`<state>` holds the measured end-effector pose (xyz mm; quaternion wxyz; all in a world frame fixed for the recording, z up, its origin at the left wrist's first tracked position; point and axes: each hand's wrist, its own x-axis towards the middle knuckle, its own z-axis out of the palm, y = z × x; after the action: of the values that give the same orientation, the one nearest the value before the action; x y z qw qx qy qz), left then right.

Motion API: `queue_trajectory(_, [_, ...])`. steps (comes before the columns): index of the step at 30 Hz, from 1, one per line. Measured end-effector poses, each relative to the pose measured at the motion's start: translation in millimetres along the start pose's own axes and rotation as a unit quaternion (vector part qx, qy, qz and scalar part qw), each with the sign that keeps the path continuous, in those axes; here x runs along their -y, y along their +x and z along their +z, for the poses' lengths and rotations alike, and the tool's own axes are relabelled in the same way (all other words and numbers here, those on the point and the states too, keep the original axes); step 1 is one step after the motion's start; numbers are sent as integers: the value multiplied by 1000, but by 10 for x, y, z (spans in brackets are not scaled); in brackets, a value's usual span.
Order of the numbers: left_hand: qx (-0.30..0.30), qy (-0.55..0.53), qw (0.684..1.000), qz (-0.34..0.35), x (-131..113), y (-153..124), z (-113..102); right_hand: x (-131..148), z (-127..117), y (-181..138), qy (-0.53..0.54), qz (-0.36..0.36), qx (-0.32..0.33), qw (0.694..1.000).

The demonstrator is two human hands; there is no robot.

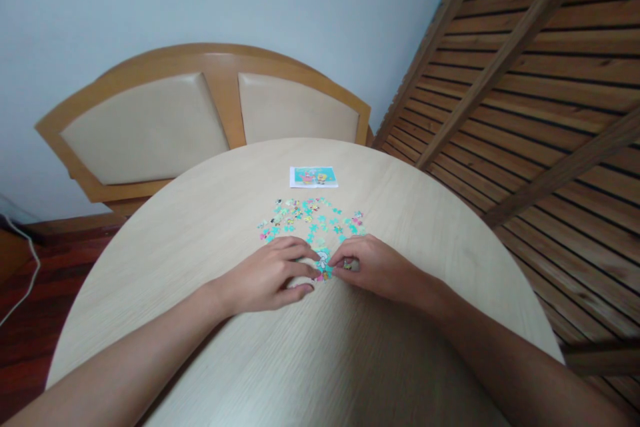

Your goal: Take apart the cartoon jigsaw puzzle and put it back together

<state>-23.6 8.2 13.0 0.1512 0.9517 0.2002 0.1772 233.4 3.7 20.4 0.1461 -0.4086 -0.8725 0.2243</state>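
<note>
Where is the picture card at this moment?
In the head view, the card lies at the far side of the table, midway between left and right, just beyond the puzzle pieces.

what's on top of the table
On the table lie a picture card, scattered puzzle pieces and, between the left hand and right hand, a puzzle patch that looks joined. What both hands cover cannot be seen.
</note>
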Motion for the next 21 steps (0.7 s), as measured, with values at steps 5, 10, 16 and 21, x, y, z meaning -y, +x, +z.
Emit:
queue_trajectory(5, [-1, 1, 1000, -2, -10, 2, -2, 37, -53, -5, -11, -30, 22, 999])
queue_trajectory(10, [12, 10, 1000, -7, -16, 2, 2, -51, -175, -56, -43, -4, 12, 999])
queue_trajectory(16, [12, 9, 1000, -7, -25, 1, 9, -173, -285, -119, -62, 39, 27, 997])
queue_trajectory(21, [23, 16, 1000, -3, -66, 3, -8, -155, -281, -114, -51, 46, 42, 997])
